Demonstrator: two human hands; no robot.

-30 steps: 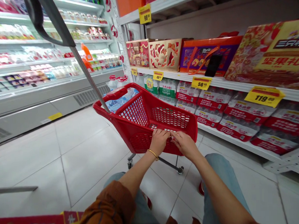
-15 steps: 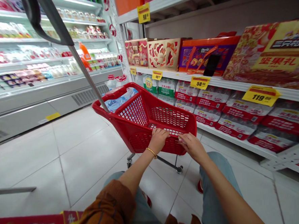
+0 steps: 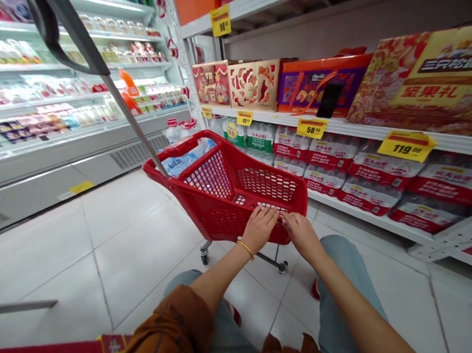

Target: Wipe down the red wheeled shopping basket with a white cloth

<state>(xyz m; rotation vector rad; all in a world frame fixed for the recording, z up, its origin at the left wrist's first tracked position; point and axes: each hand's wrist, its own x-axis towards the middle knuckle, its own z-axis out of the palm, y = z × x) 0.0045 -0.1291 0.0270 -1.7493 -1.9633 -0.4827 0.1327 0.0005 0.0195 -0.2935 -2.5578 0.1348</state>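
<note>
In the head view, the only one, the person sits facing a red shopping trolley, which stands on white floor tiles right in front of the knees, its grey handle rising to the left; both hands are at its near side rim. Compared with half a second ago, the left hand, gold bracelet at its wrist, has slid along the rim toward the right hand, so the gap between them has narrowed to almost nothing. The left fingers lie close together over the rim, the right ones are bent at its edge; I cannot tell whether either hand grips hard. The trolley stands much as it did against the shelf, so I judge the change to be a shift of handhold rather than a push. Beyond it, a black smartphone leans on a purple and orange Obeid gift box, above shrink-wrapped water packs with red labels
</note>
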